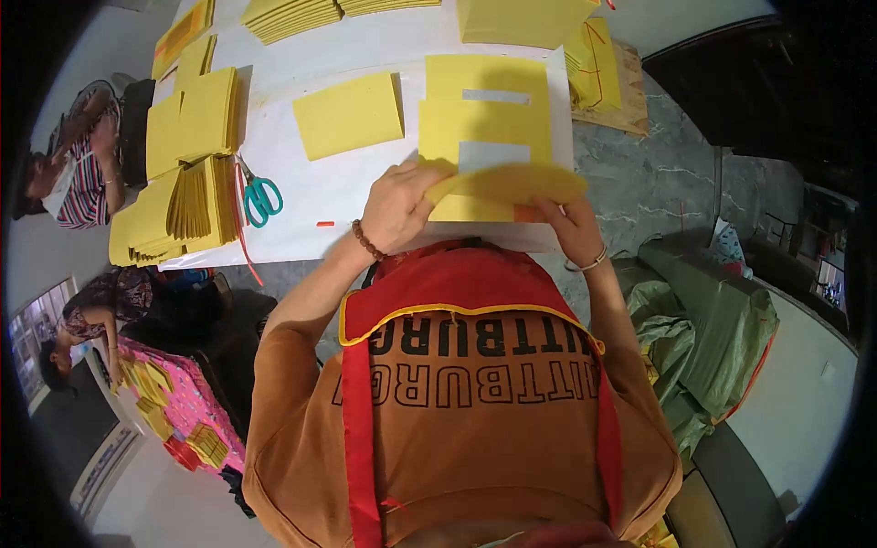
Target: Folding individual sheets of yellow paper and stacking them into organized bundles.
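Observation:
At the near edge of the white table (pixel 274 205), both hands are on a yellow paper sheet (pixel 502 185) that bows upward between them. My left hand (pixel 400 205) is closed on the sheet's left end. On its right end my right hand (pixel 571 228) pinches the near edge, thumb and fingers together. Beneath and beyond the bowed sheet lies a flat yellow paper piece (pixel 438 128) with pale grey rectangles showing on it. A separate yellow sheet (pixel 347 114) rests to the left, touched by neither hand.
Yellow paper stacks (pixel 187 128) line the table's left side, beside teal-handled scissors (pixel 263 201) and a red strip (pixel 247 247). More stacks (pixel 292 16) and a yellow block (pixel 525 23) stand far back. Two people sit at left, one by a pink-covered table (pixel 187 402). Green wrapped bundles (pixel 713 320) stand right.

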### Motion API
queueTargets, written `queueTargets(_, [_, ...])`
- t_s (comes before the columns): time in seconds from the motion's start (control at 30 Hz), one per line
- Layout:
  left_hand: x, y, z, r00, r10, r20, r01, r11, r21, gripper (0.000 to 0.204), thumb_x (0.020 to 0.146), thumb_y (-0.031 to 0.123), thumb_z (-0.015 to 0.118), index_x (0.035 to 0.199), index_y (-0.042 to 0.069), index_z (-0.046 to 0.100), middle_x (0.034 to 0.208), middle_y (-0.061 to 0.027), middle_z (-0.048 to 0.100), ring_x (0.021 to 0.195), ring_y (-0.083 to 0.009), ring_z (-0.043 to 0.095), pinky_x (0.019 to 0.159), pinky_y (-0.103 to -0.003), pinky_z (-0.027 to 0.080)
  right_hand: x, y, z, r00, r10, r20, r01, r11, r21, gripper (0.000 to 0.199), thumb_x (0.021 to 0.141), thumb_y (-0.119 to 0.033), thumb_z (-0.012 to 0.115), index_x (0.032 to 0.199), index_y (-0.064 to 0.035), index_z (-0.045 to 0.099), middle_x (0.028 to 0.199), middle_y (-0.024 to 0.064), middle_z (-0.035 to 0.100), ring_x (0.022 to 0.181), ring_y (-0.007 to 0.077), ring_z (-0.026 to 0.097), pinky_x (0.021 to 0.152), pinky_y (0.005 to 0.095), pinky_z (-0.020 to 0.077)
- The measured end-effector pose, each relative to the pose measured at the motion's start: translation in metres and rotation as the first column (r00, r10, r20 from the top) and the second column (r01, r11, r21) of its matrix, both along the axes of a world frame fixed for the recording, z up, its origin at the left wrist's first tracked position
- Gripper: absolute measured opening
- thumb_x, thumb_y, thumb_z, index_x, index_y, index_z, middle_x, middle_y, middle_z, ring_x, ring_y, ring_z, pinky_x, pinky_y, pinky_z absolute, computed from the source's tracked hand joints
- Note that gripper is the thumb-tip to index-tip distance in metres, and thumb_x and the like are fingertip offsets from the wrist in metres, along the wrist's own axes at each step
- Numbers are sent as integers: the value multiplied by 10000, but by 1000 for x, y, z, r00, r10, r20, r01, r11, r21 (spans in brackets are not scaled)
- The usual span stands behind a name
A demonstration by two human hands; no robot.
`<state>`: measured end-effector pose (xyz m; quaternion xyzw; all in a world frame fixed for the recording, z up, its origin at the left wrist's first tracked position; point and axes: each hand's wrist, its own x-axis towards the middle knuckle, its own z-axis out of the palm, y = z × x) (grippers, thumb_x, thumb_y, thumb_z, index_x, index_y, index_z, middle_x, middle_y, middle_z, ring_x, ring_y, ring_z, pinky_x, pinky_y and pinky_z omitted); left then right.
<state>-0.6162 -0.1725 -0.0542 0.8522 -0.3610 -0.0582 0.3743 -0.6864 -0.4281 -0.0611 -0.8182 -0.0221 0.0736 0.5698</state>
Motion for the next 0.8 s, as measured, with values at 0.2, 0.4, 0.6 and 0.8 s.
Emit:
queueTargets(0.2, [10, -9, -9, 881, 259, -396, -273, 962, 22, 251, 822, 195, 532, 1000, 20, 561, 635, -167, 539, 597, -334, 530, 567, -381, 424, 17, 29, 1, 909, -417, 1, 408, 888, 210, 366, 804, -144, 583, 1146, -36, 509, 823, 115, 631, 745, 140, 609, 633, 251, 452])
queueTargets(0.4, [21, -11, -19, 776, 257, -576, -322, 947, -13, 292, 820, 132, 549, 1080, 0, 520, 747, -137, 605, 617, -224, 569, 597, -314, 444, 19, 14, -5, 957, -286, 44, 289, 949, -127, 379, 765, -145, 633, 1126, -60, 553, 639, 25, 525, 551, 50, 447, 495, 203, 369])
queueTargets(0.6, [29, -14, -24, 654, 139, -743, -413, 889, -197, 343, 821, 34, 529, 1155, 1, 458, 885, -53, 622, 722, -116, 562, 673, -262, 452, 25, 15, -15, 933, -351, -81, 342, 934, -106, 366, 752, -131, 641, 1103, -57, 569, 605, -6, 444, 528, 50, 380, 472, 199, 328])
queueTargets(0.8, [32, -15, -28, 528, 87, -845, -533, 808, -250, 526, 815, 12, 543, 1270, 8, 280, 848, -88, 612, 698, -79, 550, 624, -220, 443, 31, 18, -26, 896, -437, -83, 440, 897, 31, 361, 751, -119, 639, 1097, -45, 568, 620, -30, 440, 540, 46, 376, 485, 199, 341])
